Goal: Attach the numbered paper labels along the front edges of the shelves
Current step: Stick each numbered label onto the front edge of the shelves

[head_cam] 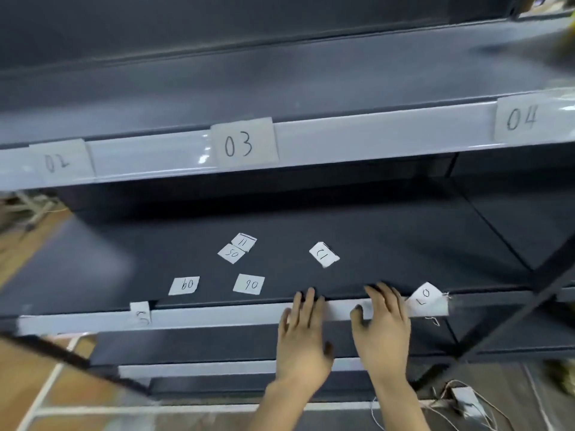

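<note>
Five loose white paper labels (pixel 249 284) wait on your dark middle shelf; 02–04 (pixel 239 144) are stuck on the upper grey edge. Your left hand (pixel 303 337) and right hand (pixel 384 331) press flat, fingers spread, on the near strip (pixel 217 317), label 07 (pixel 427 301) beside.

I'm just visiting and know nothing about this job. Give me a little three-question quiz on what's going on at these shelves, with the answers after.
1. True or false: the top shelf edge already carries labels 02, 03 and 04.
2. How many loose labels lie flat on the dark middle shelf? A) two B) five C) nine
3. Fill in: the left hand and right hand both rest on the middle shelf's front ____.

Key
1. True.
2. B: 11, 50, 12, 60 and 90, as they read from here.
3. Edge; a curled label sits just right of the right hand.
</note>
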### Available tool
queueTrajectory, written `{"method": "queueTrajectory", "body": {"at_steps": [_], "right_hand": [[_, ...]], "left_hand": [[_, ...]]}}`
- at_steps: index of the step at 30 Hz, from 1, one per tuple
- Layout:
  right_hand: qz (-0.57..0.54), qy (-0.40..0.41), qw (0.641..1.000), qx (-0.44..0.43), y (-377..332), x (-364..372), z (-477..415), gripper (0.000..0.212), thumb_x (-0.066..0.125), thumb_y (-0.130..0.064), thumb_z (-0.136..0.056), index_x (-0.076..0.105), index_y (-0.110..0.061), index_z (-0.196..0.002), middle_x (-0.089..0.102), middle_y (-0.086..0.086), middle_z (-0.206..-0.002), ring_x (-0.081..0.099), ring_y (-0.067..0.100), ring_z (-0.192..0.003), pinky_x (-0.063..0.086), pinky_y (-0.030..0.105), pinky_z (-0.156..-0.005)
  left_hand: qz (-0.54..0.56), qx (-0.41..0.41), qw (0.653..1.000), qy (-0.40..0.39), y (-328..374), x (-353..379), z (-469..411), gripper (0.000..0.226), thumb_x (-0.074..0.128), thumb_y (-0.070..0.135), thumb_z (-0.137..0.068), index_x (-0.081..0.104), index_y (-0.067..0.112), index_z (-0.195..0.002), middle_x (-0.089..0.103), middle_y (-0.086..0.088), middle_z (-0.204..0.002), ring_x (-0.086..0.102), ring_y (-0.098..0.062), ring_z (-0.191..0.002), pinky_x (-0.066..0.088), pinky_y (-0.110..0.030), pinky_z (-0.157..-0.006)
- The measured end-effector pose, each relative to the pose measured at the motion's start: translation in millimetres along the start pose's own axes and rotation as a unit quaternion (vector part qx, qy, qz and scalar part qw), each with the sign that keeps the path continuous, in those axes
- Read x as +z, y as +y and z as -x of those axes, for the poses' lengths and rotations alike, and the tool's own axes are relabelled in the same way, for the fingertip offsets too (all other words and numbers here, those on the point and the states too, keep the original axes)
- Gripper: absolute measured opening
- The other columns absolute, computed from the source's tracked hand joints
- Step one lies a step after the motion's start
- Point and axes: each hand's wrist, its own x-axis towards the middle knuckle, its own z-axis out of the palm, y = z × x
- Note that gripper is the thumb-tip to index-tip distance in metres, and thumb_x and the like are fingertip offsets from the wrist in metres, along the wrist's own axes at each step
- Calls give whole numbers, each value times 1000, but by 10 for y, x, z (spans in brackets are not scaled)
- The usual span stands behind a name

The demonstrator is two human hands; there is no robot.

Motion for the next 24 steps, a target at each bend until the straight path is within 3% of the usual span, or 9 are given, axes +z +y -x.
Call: {"method": "queueTrajectory", "body": {"at_steps": [4,8,12,16,18,21,24], "right_hand": [[-13,-39,999,-30,-159,295,224,50,66,0,-75,60,-9,-124,49,10,-144,38,30,-138,44,46,-98],[-21,-78,996,-23,-126,384,309,66,64,0,-77,45,-13,-139,28,4,-157,17,21,-148,41,46,-101],[-34,-83,996,-14,-134,378,306,66,66,-1,-77,45,-11,-139,27,5,-158,16,22,-148,40,46,-102],[-26,-86,996,-7,-148,388,307,66,67,-5,-78,44,-14,-139,25,3,-158,13,20,-149,40,47,-101],[-24,-87,996,-5,-149,385,303,65,66,-7,-79,43,-14,-139,24,3,-159,12,20,-149,39,47,-102],[-19,-92,996,-4,-162,367,304,65,67,-9,-79,43,-13,-140,25,4,-158,12,20,-149,37,46,-105],[3,-99,995,-9,-174,336,287,65,68,-12,-78,46,-12,-138,26,6,-158,14,22,-148,36,47,-104]], "left_hand": [[9,-1,1000,3,-2,38,-6,81,65,38,-64,46,14,-139,43,-8,-150,44,-28,-135,51,-38,-97],[3,21,1000,-20,-54,-12,-1,75,50,31,-82,23,15,-150,16,-6,-161,18,-29,-147,37,-41,-111],[-13,5,999,-37,-42,18,-2,67,34,39,-77,43,17,-139,43,-4,-150,44,-24,-136,51,-33,-96],[-16,10,1000,0,-80,87,-4,65,34,40,-79,41,18,-140,42,-2,-151,43,-23,-137,50,-33,-97],[-13,9,1000,14,-86,37,-1,65,35,38,-82,35,18,-144,32,-2,-156,32,-24,-143,44,-35,-105],[15,38,999,2,-107,-3,7,68,36,33,-91,11,22,-153,-3,2,-163,-6,-23,-149,17,-40,-119],[25,15,1000,-1,-140,-42,55,75,42,36,-90,6,23,-154,-8,4,-163,-10,-20,-149,13,-40,-121]]}}
